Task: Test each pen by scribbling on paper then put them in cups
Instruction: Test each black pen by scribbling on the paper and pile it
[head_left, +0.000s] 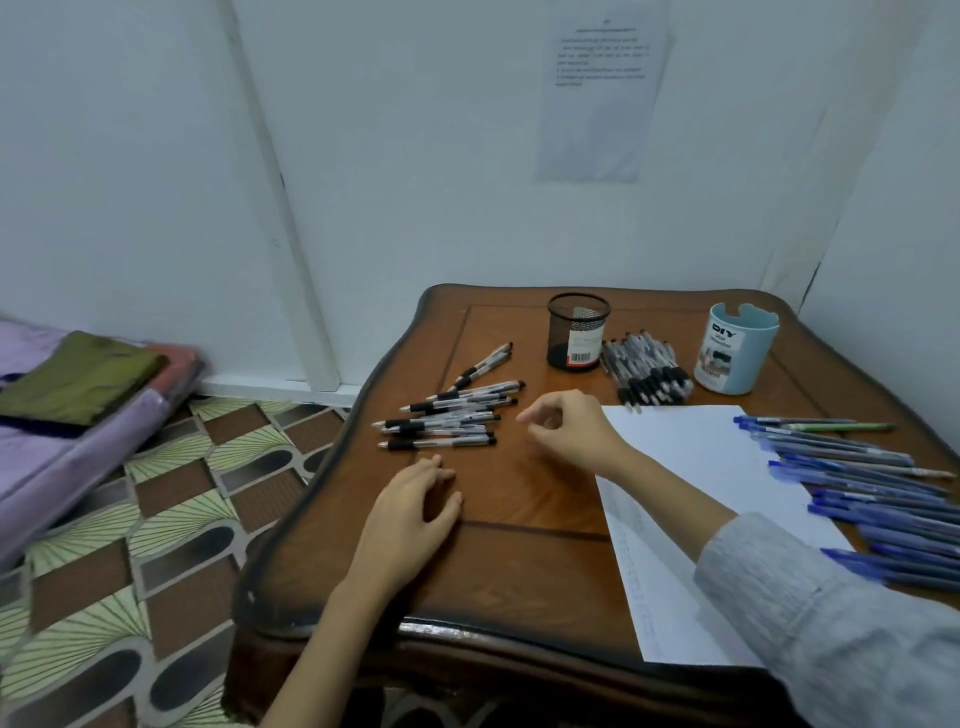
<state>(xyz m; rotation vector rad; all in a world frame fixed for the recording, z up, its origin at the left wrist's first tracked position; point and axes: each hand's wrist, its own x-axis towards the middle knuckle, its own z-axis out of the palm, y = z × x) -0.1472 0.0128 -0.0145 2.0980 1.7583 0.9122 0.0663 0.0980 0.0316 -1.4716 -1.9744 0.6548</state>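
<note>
Pens: three lots, all on the table (519, 561), none in a cup. I see a loose black-grip pile (447, 421) just beyond the left hand (410, 525) and to the outer side of the right hand (569, 431). A tighter black bundle (647, 371) lies past the right hand, between the two cups. A blue row (862, 483) runs along the far side of the right forearm.

Progress, my judgement: early. The mesh cup (576, 332) looks empty through its wall; I cannot see inside the blue cup (737, 348). The paper (696, 467) under the right forearm shows faint marks along its near edge, too pale to read as scribbles. Sorting is all left to do.

Look of the pens: clear barrels with dark grips and tips in the near pile, lying roughly parallel; the blue ones are capped.

Hands: left lies flat on the wood, fingers spread, holding nothing. Right hovers beside the near pile, fingers loosely curled, thumb and forefinger apart, nothing in them.
</note>
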